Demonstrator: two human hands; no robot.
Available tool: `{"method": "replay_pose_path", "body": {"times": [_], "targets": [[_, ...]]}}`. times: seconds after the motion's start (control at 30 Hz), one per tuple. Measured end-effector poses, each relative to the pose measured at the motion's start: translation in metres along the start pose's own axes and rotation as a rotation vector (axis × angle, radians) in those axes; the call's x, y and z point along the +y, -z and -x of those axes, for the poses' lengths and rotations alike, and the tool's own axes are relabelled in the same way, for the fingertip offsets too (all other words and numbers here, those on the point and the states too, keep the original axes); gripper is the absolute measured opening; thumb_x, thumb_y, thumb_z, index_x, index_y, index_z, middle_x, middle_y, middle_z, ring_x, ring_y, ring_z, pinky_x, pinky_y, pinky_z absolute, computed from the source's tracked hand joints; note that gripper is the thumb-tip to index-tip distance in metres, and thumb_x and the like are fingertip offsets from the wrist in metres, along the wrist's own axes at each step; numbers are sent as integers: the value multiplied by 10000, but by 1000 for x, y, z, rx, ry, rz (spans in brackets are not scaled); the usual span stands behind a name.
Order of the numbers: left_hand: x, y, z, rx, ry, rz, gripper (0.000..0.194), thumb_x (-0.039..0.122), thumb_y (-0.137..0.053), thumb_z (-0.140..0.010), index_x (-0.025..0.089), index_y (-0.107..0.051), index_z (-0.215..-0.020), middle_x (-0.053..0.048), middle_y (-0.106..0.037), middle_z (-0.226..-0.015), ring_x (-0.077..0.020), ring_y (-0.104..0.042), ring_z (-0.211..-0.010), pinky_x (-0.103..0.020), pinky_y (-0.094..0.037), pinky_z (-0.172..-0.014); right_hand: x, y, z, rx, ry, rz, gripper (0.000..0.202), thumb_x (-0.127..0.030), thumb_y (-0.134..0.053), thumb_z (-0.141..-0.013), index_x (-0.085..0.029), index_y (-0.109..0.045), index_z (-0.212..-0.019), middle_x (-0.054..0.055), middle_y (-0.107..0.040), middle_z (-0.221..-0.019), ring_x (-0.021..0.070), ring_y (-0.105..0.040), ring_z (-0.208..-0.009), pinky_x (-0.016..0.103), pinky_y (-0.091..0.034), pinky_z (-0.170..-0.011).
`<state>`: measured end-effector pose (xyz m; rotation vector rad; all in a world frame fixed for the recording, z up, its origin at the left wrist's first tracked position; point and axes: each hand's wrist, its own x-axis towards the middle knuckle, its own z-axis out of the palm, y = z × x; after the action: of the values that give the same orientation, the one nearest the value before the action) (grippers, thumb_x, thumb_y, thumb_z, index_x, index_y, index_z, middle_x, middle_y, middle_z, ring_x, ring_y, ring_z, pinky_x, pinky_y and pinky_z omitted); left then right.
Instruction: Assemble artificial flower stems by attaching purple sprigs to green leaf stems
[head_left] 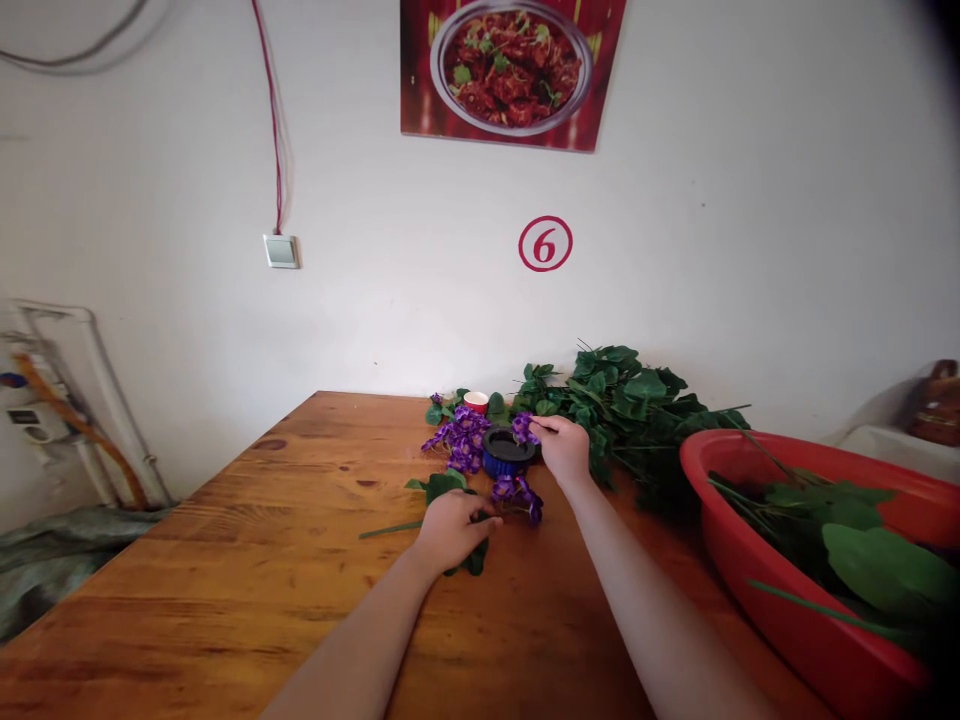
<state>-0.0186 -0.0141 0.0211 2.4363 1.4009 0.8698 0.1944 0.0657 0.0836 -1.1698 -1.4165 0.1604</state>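
Note:
In the head view my right hand (564, 447) pinches a purple artificial flower (523, 428) at the right rim of a small blue pot (501, 466) with a dark top. My left hand (454, 525) is curled over a green leaf sprig (441, 487), whose stem sticks out to the left along the table; the fingers partly hide it. Just in front of the pot, near my left fingertips, lie more purple flowers (517, 496). A bunch of purple flowers (466, 436) rests against the pot's left side.
A red-and-white cup (476, 402) stands behind the pot. Green foliage (628, 390) is heaped at the back right of the wooden table (300, 500). On the right, a large red basin (750, 540) holds more leaves and stems. The wall (360, 300) rises behind the table.

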Motion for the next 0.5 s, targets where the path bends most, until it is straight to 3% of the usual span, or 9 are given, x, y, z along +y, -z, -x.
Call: {"method": "replay_pose_path", "body": {"times": [0.2,0.5], "targets": [[-2,-4,-1,4,7,8,298,513,-555,-822,261,-713,-845,-8,-650,-732,-173,-560,-765,-256,-332,-621,14,-21,5,-58,52,82,176,-266,-609,-738,-218,-763,-807,43,-730,-845,221,-647,-840,320,-466,-803],[0,-3,-3,-19,33,31,292,501,-564,-817,250,-713,-818,-10,-649,-722,-177,-562,-765,-261,-331,-628,20,-24,7,-59,10,131,165,-240,-602,-738,-226,-756,-794,36,-732,-844,215,-650,-846,317,-475,-814]]}}
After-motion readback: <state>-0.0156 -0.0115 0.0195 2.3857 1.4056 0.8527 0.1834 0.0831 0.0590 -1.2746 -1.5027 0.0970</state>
